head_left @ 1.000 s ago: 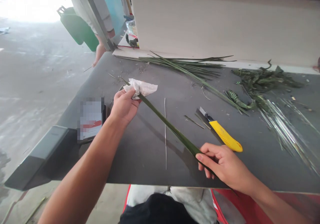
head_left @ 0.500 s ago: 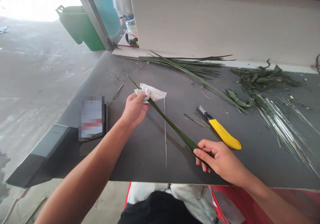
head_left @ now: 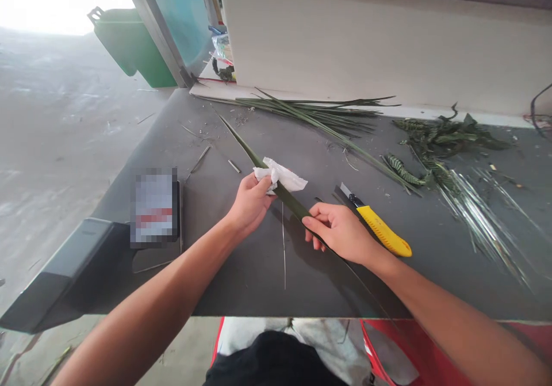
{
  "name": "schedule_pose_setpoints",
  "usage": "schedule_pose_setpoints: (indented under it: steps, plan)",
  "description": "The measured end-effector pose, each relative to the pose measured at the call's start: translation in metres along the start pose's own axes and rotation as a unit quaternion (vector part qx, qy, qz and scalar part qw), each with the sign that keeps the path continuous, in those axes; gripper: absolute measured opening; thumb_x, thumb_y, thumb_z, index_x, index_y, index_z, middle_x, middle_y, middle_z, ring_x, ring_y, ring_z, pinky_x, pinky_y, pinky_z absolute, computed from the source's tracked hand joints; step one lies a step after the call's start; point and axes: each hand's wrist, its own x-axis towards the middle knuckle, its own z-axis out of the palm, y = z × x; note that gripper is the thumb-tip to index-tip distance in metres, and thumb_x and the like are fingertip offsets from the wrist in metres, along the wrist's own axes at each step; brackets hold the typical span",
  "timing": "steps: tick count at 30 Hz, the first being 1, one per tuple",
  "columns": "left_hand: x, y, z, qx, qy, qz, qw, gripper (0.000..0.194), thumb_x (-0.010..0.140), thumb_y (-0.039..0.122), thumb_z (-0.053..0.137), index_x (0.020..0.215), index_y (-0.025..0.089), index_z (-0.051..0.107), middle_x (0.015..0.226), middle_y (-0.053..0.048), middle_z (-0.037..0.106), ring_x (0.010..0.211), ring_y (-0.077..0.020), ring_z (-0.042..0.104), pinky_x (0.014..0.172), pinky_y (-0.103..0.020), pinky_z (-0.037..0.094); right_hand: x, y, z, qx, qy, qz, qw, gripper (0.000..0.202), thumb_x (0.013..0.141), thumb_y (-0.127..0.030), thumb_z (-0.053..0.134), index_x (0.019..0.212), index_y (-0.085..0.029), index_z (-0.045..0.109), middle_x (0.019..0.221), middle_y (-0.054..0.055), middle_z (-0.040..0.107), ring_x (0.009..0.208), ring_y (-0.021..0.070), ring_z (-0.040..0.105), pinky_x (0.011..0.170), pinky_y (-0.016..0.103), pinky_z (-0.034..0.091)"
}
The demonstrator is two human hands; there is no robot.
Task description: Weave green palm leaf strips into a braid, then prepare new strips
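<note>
My left hand (head_left: pixel 252 203) is closed on a crumpled white tissue (head_left: pixel 292 179), which is wrapped against a long, narrow green leaf (head_left: pixel 292 203). The leaf's pointed tip reaches up and left past the tissue. Lower along the same leaf, my right hand (head_left: pixel 342 232) pinches it between thumb and fingers; its thin end trails toward the table's front edge. A yellow utility knife (head_left: pixel 383 230) with its blade out lies just right of my right hand. One thin pale strand (head_left: pixel 284 253) lies on the table below the tissue.
Long green leaf strips (head_left: pixel 319 115) lie along the back of the grey table (head_left: pixel 241 282). Woven leaf pieces (head_left: pixel 452 136) and shiny thin wires (head_left: pixel 487 225) are at the right. A phone with a blurred screen (head_left: pixel 154 205) stands at the left. A green bin (head_left: pixel 133 46) is beyond.
My left hand and the tissue have shifted right and down along the leaf. My right hand has moved up and left, so the hands are closer together and more of the tip shows.
</note>
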Motion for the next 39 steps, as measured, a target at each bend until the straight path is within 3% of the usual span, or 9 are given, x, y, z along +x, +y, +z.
schedule_pose_setpoints:
  steps: [7,12,16,21,24,27,29,33,39]
  plan:
    - [-0.001,0.001,0.0,-0.002,-0.003,0.02,1.0,0.015,0.08,0.028,0.07,0.085,0.014,0.07,0.087,-0.008,0.073,0.094,-0.0221,0.07,0.083,-0.032,0.054,0.033,-0.015,0.01,0.002,0.001,-0.035,0.999,0.025,0.093,-0.033,0.06,0.074,-0.018,0.056,0.065,0.001,0.067,0.05,0.01,0.061,0.046,0.02,0.049]
    - [0.002,0.009,-0.002,-0.004,0.013,0.034,0.999,0.01,0.082,0.024,0.066,0.083,0.015,0.069,0.087,-0.007,0.073,0.092,-0.0208,0.07,0.081,-0.031,0.054,0.041,-0.018,-0.006,-0.056,-0.029,-0.038,0.997,0.024,0.094,-0.039,0.062,0.083,-0.018,0.063,0.075,0.004,0.072,0.062,0.0134,0.066,0.056,0.024,0.052]
    - [0.002,0.013,-0.002,-0.007,0.041,0.032,0.999,0.006,0.081,0.022,0.065,0.082,0.016,0.066,0.088,-0.006,0.073,0.089,-0.0189,0.069,0.078,-0.03,0.054,0.047,-0.035,-0.026,-0.142,0.074,-0.097,0.982,0.031,0.094,-0.048,0.062,0.09,-0.019,0.067,0.075,0.004,0.071,0.063,0.0153,0.065,0.058,0.028,0.049]
    - [0.001,0.014,0.002,-0.002,0.051,0.027,0.998,0.008,0.079,0.022,0.067,0.083,0.015,0.065,0.084,-0.003,0.071,0.079,-0.0148,0.066,0.072,-0.026,0.052,0.079,-0.084,-0.019,-0.234,0.154,-0.218,0.935,0.019,0.095,-0.034,0.064,0.087,-0.017,0.069,0.086,0.004,0.073,0.075,0.0157,0.064,0.072,0.03,0.048]
    - [0.001,0.012,0.004,0.005,0.038,0.032,0.999,0.011,0.077,0.022,0.07,0.085,0.015,0.065,0.083,-0.003,0.071,0.079,-0.0153,0.066,0.072,-0.026,0.051,0.109,-0.11,-0.005,-0.265,0.096,-0.218,0.934,0.022,0.095,-0.032,0.064,0.082,-0.015,0.069,0.083,0.003,0.069,0.078,0.0142,0.062,0.074,0.029,0.047]
    - [0.003,0.009,0.002,-0.001,0.023,0.047,0.999,0.016,0.076,0.024,0.071,0.087,0.015,0.065,0.086,-0.004,0.072,0.083,-0.0171,0.067,0.075,-0.029,0.053,0.13,-0.126,0.003,-0.3,-0.035,-0.123,0.945,0.032,0.093,-0.026,0.066,0.063,-0.016,0.06,0.06,-0.001,0.051,0.057,0.0102,0.047,0.057,0.027,0.037]
    - [0.005,0.008,0.0,-0.006,0.024,0.054,0.998,0.017,0.074,0.025,0.072,0.086,0.016,0.064,0.085,-0.004,0.071,0.083,-0.0172,0.068,0.075,-0.029,0.054,0.136,-0.131,0.005,-0.277,-0.073,-0.092,0.953,0.032,0.089,-0.017,0.067,0.059,-0.017,0.057,0.057,-0.003,0.046,0.052,0.009,0.038,0.051,0.028,0.03]
    - [0.007,0.011,-0.003,-0.002,0.024,0.069,0.997,0.019,0.073,0.027,0.075,0.084,0.016,0.064,0.083,-0.003,0.07,0.082,-0.0173,0.068,0.073,-0.028,0.054,0.14,-0.132,0.007,-0.22,-0.062,-0.106,0.968,0.032,0.088,-0.011,0.066,0.058,-0.017,0.06,0.055,-0.002,0.046,0.05,0.0095,0.036,0.05,0.03,0.029]
    - [0.004,0.01,0.001,0.019,0.014,0.072,0.997,0.027,0.073,0.033,0.079,0.087,0.016,0.064,0.08,-0.001,0.066,0.073,-0.0148,0.064,0.067,-0.027,0.052,0.149,-0.134,0.008,-0.096,-0.017,-0.146,0.984,0.03,0.092,-0.012,0.066,0.063,-0.017,0.065,0.07,0.003,0.067,0.069,0.0129,0.06,0.068,0.027,0.049]
